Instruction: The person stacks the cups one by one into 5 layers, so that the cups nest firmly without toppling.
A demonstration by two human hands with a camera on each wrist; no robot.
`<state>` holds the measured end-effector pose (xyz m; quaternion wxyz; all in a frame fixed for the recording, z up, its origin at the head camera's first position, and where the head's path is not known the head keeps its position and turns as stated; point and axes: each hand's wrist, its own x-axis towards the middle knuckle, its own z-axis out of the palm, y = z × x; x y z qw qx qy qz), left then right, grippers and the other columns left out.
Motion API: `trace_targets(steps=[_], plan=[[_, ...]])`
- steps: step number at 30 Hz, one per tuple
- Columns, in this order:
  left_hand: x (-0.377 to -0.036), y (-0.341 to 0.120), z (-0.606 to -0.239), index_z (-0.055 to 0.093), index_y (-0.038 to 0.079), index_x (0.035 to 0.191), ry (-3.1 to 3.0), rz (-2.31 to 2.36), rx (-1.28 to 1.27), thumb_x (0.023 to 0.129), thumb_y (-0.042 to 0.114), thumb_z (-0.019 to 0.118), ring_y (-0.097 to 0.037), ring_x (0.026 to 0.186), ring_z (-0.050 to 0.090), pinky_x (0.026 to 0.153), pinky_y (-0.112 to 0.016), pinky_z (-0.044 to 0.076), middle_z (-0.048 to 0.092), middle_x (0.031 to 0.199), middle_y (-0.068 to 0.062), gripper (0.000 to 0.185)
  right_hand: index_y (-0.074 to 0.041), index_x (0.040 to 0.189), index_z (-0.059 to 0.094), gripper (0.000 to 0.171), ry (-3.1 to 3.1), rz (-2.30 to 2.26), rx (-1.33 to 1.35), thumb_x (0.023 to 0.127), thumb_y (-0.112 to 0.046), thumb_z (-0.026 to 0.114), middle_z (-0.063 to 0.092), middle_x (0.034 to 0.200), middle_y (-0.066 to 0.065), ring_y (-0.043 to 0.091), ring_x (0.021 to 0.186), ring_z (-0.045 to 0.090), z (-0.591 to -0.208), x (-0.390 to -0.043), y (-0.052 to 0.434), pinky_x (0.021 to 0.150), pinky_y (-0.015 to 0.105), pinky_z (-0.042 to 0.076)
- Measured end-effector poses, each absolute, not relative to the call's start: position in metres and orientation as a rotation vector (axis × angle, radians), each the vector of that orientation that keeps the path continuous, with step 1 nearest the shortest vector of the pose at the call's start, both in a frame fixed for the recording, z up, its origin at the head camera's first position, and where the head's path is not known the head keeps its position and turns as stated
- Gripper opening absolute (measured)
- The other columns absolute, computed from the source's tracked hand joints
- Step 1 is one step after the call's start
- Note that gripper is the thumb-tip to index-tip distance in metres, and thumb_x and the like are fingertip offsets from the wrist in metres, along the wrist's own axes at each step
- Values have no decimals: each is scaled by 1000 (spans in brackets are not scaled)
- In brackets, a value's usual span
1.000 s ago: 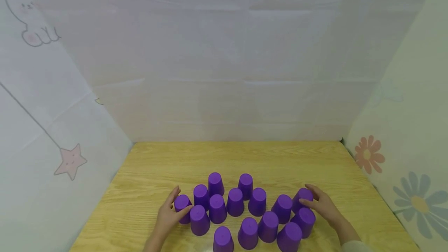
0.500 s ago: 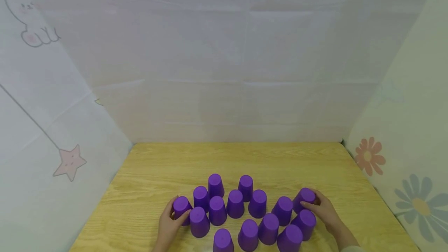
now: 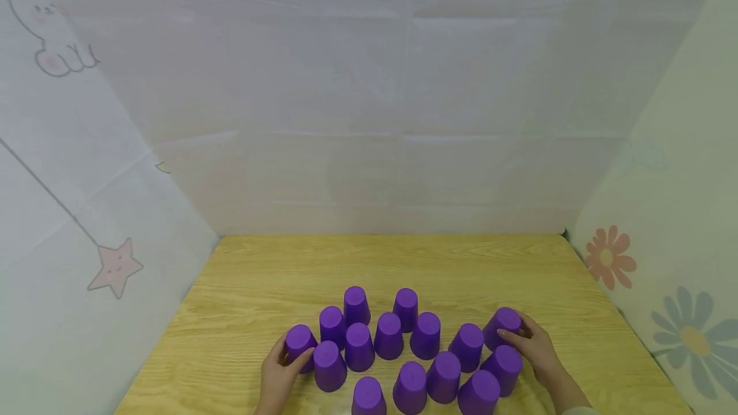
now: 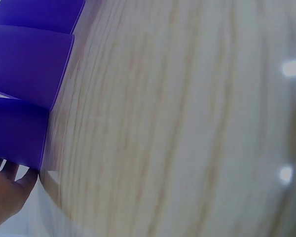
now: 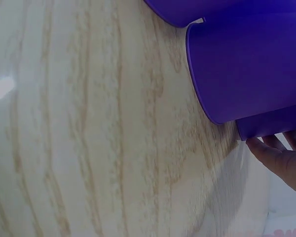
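Several purple cups stand upside down on the wooden table. My left hand [image 3: 277,373] grips the leftmost cup [image 3: 301,344], its thumb on the near side. Another cup [image 3: 330,367] stands right beside that thumb. On the other side, my right hand [image 3: 537,349] holds the far-right cup [image 3: 501,328] with thumb and fingers around it. Just nearer stands another cup [image 3: 503,370]. In the left wrist view, fingers of my left hand [image 4: 7,195] touch a cup wall [image 4: 17,131]. The right wrist view has my right hand [image 5: 288,160] against a cup [image 5: 274,123], partly hidden behind another.
More upturned cups stand between the hands, including a rear pair [image 3: 355,305] and a front cup [image 3: 368,397] cut by the frame's lower edge. The table [image 3: 392,258] extends behind them to a pale fabric backdrop [image 3: 369,114]. Printed side sheets flank it.
The fingers of both hands have drawn in around their outer cups. The cup in my right hand has shifted slightly right and away from its neighbour. Other cups look unmoved.
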<state>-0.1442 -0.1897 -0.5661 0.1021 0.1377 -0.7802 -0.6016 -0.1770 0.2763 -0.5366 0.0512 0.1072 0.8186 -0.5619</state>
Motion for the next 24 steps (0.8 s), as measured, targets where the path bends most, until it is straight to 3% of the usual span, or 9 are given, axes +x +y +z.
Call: trace_targets(steps=[7, 14, 24], plan=[[-143, -191, -564, 56, 11, 125, -2365, -1791, 460, 77, 34, 75, 13, 91, 52, 83, -10, 47, 62, 121, -11, 57, 0, 136, 42, 58, 2513, -1722, 259, 88, -23, 64, 55, 126, 21, 0, 92, 56, -526, -181, 277, 84, 26, 51], [-144, -191, -564, 55, 9, 127, -2377, -1783, 452, 78, 34, 75, 9, 92, 54, 82, -11, 48, 62, 121, -13, 58, -1, 139, 37, 61, 2539, -1662, 190, 90, -29, 61, 48, 134, 23, 30, 118, 50, -511, -196, 282, 97, 46, 46], [-143, -189, -561, 54, 6, 128, -2371, -1778, 430, 79, 29, 74, 10, 90, 54, 82, -11, 48, 62, 120, -16, 58, -4, 141, 34, 65, 2506, -1657, 81, 90, -35, 59, 45, 137, 23, 35, 124, 45, -491, -224, 276, 99, 47, 45]])
